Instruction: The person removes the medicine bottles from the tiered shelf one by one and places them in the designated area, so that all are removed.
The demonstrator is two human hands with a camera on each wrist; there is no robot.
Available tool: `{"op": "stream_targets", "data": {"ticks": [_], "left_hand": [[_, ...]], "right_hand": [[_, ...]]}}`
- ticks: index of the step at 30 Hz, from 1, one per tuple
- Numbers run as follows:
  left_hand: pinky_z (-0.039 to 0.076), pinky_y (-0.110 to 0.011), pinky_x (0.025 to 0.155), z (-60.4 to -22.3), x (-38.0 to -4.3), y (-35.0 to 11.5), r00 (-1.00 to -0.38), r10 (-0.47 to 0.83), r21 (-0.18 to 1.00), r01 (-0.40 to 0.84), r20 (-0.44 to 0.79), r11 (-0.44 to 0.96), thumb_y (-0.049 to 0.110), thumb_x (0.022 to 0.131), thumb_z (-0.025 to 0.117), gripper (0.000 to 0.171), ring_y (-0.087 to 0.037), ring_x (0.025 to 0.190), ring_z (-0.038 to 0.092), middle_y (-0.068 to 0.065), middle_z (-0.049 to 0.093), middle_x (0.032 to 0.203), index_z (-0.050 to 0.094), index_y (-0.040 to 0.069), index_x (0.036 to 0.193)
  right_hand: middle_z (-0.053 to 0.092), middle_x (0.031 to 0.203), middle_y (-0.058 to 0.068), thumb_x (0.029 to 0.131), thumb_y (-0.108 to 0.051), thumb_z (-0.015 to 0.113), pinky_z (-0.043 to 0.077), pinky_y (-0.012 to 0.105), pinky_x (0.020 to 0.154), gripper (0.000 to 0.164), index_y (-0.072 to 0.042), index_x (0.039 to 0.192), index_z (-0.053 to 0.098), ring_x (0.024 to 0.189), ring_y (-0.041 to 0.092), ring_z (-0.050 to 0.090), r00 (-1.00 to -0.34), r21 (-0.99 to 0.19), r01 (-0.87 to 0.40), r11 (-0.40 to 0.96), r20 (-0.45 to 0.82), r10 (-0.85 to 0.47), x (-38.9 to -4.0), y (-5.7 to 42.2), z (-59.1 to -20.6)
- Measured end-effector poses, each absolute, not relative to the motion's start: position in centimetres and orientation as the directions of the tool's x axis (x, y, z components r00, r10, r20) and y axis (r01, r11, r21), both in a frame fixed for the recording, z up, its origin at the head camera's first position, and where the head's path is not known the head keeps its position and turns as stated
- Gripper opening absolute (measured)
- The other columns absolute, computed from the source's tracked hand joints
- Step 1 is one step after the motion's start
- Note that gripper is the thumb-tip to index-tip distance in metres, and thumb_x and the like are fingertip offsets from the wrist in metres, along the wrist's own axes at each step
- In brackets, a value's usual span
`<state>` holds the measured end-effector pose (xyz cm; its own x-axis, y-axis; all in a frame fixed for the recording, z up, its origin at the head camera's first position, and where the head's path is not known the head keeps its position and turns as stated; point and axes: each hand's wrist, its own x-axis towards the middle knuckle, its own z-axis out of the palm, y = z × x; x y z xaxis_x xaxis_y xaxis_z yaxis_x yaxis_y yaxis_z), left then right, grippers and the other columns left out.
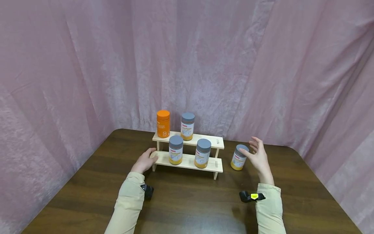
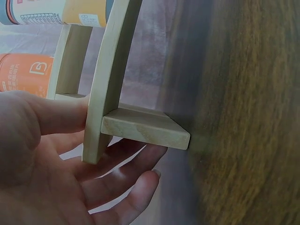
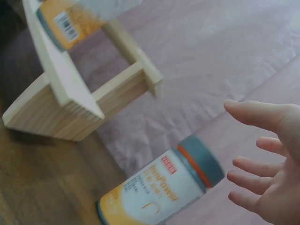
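From my end, the right hand (image 1: 259, 159) was spread wide just beside the grey-lidded supplement jar (image 1: 238, 160), upright on the table (image 1: 187, 201); the left hand (image 1: 143, 161) gripped the two-tier wooden rack (image 1: 188, 161). Jar seemed light, rigid, slick; I favoured a mid-body hold. Label (image 3: 150, 190) read "…Power", start blurred; orange jar (image 1: 163, 125) showed "B".

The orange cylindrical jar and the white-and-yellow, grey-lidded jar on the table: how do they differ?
Colour: the orange cylindrical jar has an orange body and lid; the white-and-yellow cylindrical jar has a grey lid.
Place: the orange jar stands on the pale wooden rack's upper shelf; the white-and-yellow jar stands on the brown table.
Both are upright and lidded.
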<state>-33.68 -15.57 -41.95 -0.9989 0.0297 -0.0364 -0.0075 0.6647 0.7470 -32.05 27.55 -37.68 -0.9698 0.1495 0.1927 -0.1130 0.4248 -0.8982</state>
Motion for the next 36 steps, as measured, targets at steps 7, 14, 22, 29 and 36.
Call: {"op": "stream_targets", "data": {"ticks": [7, 14, 22, 29, 36], "left_hand": [[0.034, -0.058, 0.107, -41.9, -33.8, -15.5, -0.999, 0.030, 0.742, -0.009, -0.040, 0.670, 0.019, 0.099, 0.049, 0.048, -0.048, 0.133, 0.040, -0.028, 0.040, 0.147, 0.039, 0.002, 0.144], [0.033, -0.058, 0.108, -42.0, -34.0, -15.6, -0.999, 0.021, 0.749, -0.022, -0.048, 0.662, 0.020, 0.100, 0.049, 0.049, -0.048, 0.134, 0.039, -0.028, 0.040, 0.148, 0.039, 0.003, 0.144], [0.034, -0.058, 0.108, -42.0, -33.9, -15.7, -0.999, 0.028, 0.752, -0.005, -0.031, 0.659, 0.018, 0.099, 0.049, 0.048, -0.048, 0.133, 0.041, -0.028, 0.041, 0.147, 0.039, 0.001, 0.143], [0.034, -0.058, 0.108, -41.7, -34.0, -15.8, -0.999, 0.032, 0.750, -0.003, -0.032, 0.662, 0.019, 0.099, 0.049, 0.049, -0.048, 0.133, 0.040, -0.028, 0.040, 0.148, 0.039, 0.002, 0.144], [0.034, -0.057, 0.108, -42.2, -33.9, -15.6, -0.999, 0.027, 0.754, -0.008, -0.035, 0.657, 0.019, 0.099, 0.048, 0.048, -0.047, 0.133, 0.041, -0.027, 0.041, 0.148, 0.039, 0.002, 0.144]], "right_hand": [[0.057, 0.126, -0.004, 0.092, -0.015, 0.066, 0.041, 0.022, 0.104, 0.059, -0.005, 0.143, 0.037, 0.118, 0.011, 0.056, -0.941, -0.913, -0.187, 0.362, 0.272, 0.200, -31.4, 26.8, -36.3], [0.059, 0.095, -0.030, 0.092, -0.016, 0.066, 0.043, 0.007, 0.082, 0.046, -0.004, 0.132, 0.047, 0.092, -0.011, 0.058, -0.934, -0.907, -0.235, 0.351, 0.310, 0.178, -30.8, 26.0, -35.3], [0.061, 0.102, -0.021, 0.095, -0.015, 0.062, 0.048, 0.012, 0.085, 0.045, -0.001, 0.135, 0.046, 0.094, -0.008, 0.060, -0.949, -0.919, -0.269, 0.288, 0.304, 0.084, -31.1, 24.2, -35.2], [0.066, 0.108, -0.007, 0.099, -0.015, 0.055, 0.053, 0.027, 0.093, 0.031, -0.004, 0.127, 0.049, 0.102, 0.006, 0.067, -0.957, -0.958, -0.285, -0.022, 0.286, -0.044, -31.7, 21.7, -35.0], [0.064, 0.114, -0.001, 0.101, -0.023, 0.052, 0.051, 0.030, 0.098, 0.040, 0.000, 0.133, 0.046, 0.114, 0.016, 0.063, -0.967, -0.971, -0.230, -0.071, 0.236, -0.092, -32.5, 19.9, -33.7]]}}
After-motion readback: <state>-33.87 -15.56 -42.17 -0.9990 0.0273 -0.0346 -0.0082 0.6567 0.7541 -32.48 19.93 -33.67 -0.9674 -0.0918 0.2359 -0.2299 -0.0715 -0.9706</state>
